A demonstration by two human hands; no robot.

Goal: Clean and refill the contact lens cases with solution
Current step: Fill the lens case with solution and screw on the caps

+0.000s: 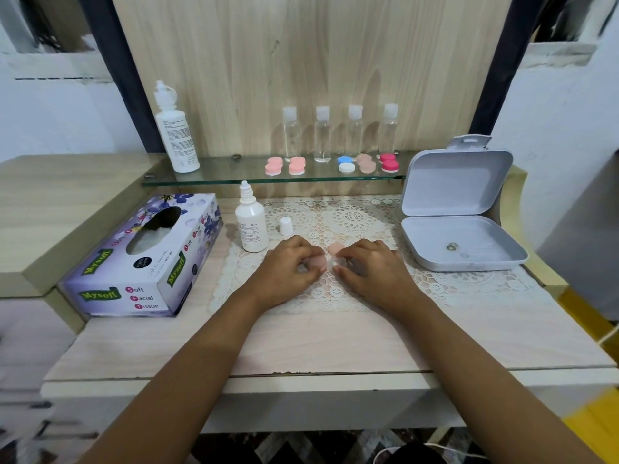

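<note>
A purple floral cardboard tissue box (140, 259) is lying at the left of the pale wooden bench (301, 343), just beside a white lace doily (351, 216). A grey hinged plastic box (435, 236) is sitting open at the right, lid leaning back. A glass shelf (227, 174) is running along the wood-grain back panel (301, 61).

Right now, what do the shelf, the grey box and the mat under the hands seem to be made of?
Shelf: glass, clear and glossy; greenish front edge, see-through.
Grey box: probably moulded plastic, matte; smooth rounded corners, hang tab on the lid.
Mat: white lace, perhaps crocheted cotton or a plastic imitation; openwork rosettes let the table show.
</note>
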